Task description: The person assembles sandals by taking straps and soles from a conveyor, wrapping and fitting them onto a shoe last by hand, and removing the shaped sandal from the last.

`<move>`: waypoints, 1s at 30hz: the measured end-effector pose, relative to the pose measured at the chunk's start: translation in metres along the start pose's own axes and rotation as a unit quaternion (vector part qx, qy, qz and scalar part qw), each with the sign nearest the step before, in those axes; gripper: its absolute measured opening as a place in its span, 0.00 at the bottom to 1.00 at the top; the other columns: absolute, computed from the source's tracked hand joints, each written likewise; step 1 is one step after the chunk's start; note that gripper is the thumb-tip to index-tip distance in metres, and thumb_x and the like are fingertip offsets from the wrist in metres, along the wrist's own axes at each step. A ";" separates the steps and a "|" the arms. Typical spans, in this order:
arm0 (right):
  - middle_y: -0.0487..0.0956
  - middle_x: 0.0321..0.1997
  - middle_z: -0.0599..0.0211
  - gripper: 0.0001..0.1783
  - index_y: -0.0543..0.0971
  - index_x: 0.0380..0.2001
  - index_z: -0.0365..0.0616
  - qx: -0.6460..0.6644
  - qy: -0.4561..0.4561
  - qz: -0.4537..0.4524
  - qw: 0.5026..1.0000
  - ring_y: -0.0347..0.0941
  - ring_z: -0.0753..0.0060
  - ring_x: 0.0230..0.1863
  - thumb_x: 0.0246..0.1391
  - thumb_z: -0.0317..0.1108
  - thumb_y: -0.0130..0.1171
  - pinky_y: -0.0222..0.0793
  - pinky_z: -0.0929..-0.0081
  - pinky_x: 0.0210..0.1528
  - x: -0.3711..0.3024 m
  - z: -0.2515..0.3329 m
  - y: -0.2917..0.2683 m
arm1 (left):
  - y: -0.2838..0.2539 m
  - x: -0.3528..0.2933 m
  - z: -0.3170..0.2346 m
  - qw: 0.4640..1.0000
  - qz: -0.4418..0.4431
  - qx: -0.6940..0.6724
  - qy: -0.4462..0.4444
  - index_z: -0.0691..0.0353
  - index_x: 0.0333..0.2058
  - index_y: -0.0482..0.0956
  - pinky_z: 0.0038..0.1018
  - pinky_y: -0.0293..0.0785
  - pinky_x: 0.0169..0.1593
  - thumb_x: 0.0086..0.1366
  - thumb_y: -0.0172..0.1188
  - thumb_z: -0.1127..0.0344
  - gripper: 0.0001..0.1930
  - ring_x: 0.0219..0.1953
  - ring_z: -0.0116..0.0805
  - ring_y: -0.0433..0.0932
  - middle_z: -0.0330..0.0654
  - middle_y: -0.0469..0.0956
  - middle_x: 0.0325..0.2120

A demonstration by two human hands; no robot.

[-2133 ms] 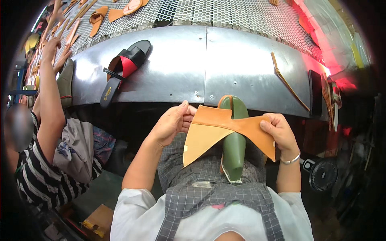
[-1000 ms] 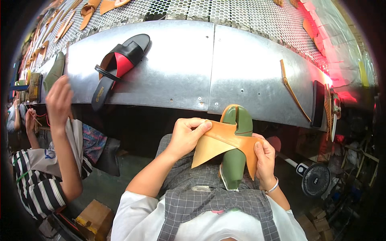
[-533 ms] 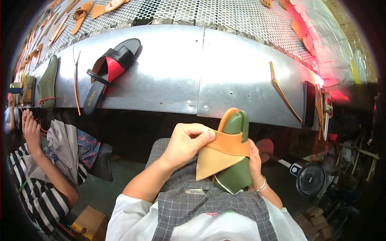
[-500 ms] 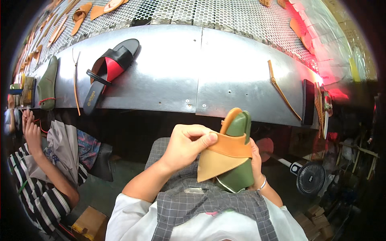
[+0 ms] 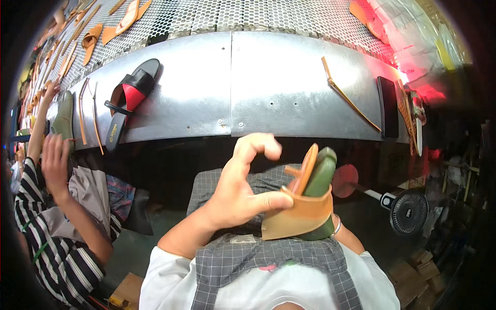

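Observation:
A tan leather sandal upper (image 5: 305, 206) wraps around a green shoe last (image 5: 323, 173) in front of my chest. Next to the last's toe, a brown sole (image 5: 309, 168) stands tilted with a short strap sticking out on its left side. My left hand (image 5: 232, 186) has its fingers raised and curved, well apart from the thumb, whose tip touches the upper's left edge. Mostly hidden behind the last, my right hand (image 5: 336, 219) supports the sandal and last from the right; a bracelet circles its wrist.
On the metal bench (image 5: 191, 98) lie a black and red sandal (image 5: 135, 93), thin tan straps (image 5: 346, 98) and a black phone (image 5: 387, 106). Beyond runs a mesh belt (image 5: 206, 18) with tan sandal parts. A co-worker's hand (image 5: 56, 160) is at left, a small fan (image 5: 408, 212) at right.
My left fingers have come off the upper and lifted, leaving the thumb at its edge. The sandal and last have turned, showing the sole more edge-on. The co-worker's arm reaches toward the belt.

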State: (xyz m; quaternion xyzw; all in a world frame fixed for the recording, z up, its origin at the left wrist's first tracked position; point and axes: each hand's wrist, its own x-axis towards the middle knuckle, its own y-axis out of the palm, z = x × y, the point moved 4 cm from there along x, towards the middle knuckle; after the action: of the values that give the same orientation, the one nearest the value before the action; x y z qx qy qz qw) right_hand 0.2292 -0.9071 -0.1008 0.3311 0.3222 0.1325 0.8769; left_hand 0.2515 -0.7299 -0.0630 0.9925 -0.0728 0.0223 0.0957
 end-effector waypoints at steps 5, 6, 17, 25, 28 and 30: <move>0.78 0.46 0.59 0.18 0.71 0.52 0.41 0.108 0.020 0.030 0.993 0.77 0.66 0.46 0.64 0.38 0.48 0.75 0.67 0.48 -0.003 -0.014 -0.013 | 0.044 0.014 0.022 0.934 0.252 -0.204 -0.154 0.59 0.50 0.71 0.31 0.67 0.54 0.31 0.80 0.44 0.47 0.49 0.31 0.71 0.38 0.72 0.44; 0.78 0.46 0.59 0.18 0.71 0.52 0.41 0.128 0.025 0.036 0.991 0.76 0.66 0.45 0.64 0.38 0.48 0.75 0.67 0.48 -0.003 -0.016 -0.017 | 0.048 0.015 0.020 0.931 0.233 -0.224 -0.168 0.61 0.48 0.74 0.31 0.65 0.56 0.33 0.80 0.47 0.42 0.51 0.32 0.70 0.39 0.73 0.43; 0.76 0.39 0.65 0.15 0.72 0.50 0.43 0.204 0.042 0.071 0.976 0.75 0.68 0.39 0.62 0.37 0.51 0.75 0.74 0.41 0.011 -0.031 -0.029 | 0.018 0.019 0.006 0.985 0.056 -0.114 -0.114 0.69 0.30 0.80 0.26 0.74 0.43 0.56 0.64 0.76 0.04 0.37 0.32 0.79 0.48 0.80 0.34; 0.72 0.37 0.74 0.11 0.72 0.43 0.49 0.303 0.130 -0.016 0.944 0.71 0.84 0.35 0.58 0.37 0.59 0.70 0.86 0.34 0.015 -0.066 -0.061 | 0.022 0.023 -0.013 0.998 0.058 0.027 0.008 0.66 0.28 0.79 0.26 0.74 0.39 0.54 0.67 0.70 0.07 0.35 0.31 0.78 0.43 0.80 0.30; 0.72 0.37 0.73 0.11 0.72 0.43 0.49 0.304 0.127 0.006 0.944 0.71 0.83 0.36 0.59 0.37 0.58 0.70 0.85 0.36 0.009 -0.067 -0.063 | 0.027 0.021 -0.014 0.981 0.103 0.121 0.115 0.64 0.24 0.79 0.27 0.73 0.36 0.53 0.67 0.68 0.07 0.34 0.33 0.78 0.40 0.79 0.28; 0.73 0.38 0.73 0.11 0.72 0.44 0.48 0.305 0.128 0.020 0.943 0.71 0.82 0.37 0.60 0.37 0.57 0.70 0.83 0.37 0.010 -0.066 -0.063 | 0.026 0.021 -0.018 0.977 0.096 0.140 0.126 0.64 0.24 0.79 0.27 0.73 0.36 0.53 0.66 0.70 0.05 0.33 0.33 0.77 0.40 0.79 0.28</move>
State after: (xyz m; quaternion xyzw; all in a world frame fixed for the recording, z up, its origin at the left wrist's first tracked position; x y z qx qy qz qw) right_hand 0.1948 -0.9172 -0.1856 0.5698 0.4495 0.0869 0.6825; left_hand 0.2680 -0.7546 -0.0394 0.9737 -0.1509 0.1663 -0.0382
